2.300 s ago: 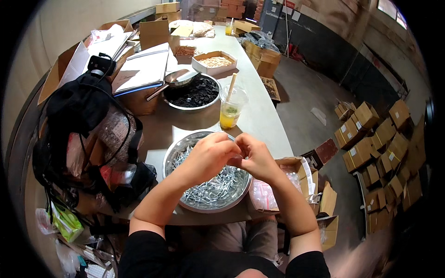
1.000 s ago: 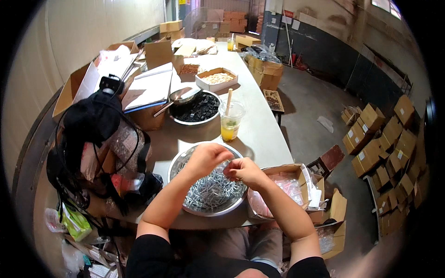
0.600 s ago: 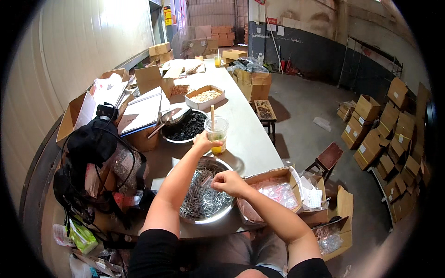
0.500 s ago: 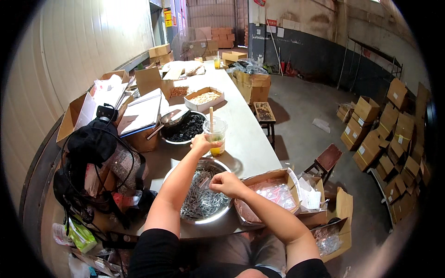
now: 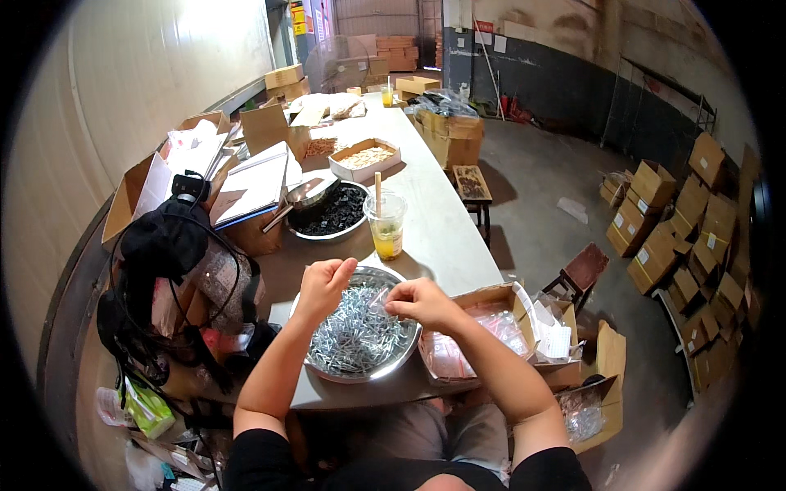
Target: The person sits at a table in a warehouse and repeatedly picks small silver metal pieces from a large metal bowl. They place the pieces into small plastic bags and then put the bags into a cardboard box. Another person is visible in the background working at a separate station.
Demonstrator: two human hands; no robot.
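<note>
A steel bowl (image 5: 372, 375) heaped with silvery screws or nails (image 5: 354, 340) stands at the table's near edge. My left hand (image 5: 326, 288) is closed above its far left rim, and whatever its fingers may hold is hidden. Over the bowl's right side, my right hand (image 5: 424, 303) pinches a small clear plastic bag (image 5: 379, 301), whose contents I cannot make out. Just beyond the bowl, a clear plastic cup (image 5: 386, 233) of yellow drink with a thick straw stands upright, apart from both hands. Right of the bowl, an open carton (image 5: 438, 360) contains clear bags with pink edges.
A bowl of black parts (image 5: 332, 214) with a steel scoop (image 5: 309, 191) lies farther back, near a white box of pale pieces (image 5: 366, 157). Cables and a black cap (image 5: 164, 241) crowd the left. Stools (image 5: 583, 268) and stacked cartons (image 5: 655, 245) stand on the right-hand floor.
My left hand has let go of the drink cup and drawn back over the bowl, its fingers now closed. My right hand stays over the bowl with the bag.
</note>
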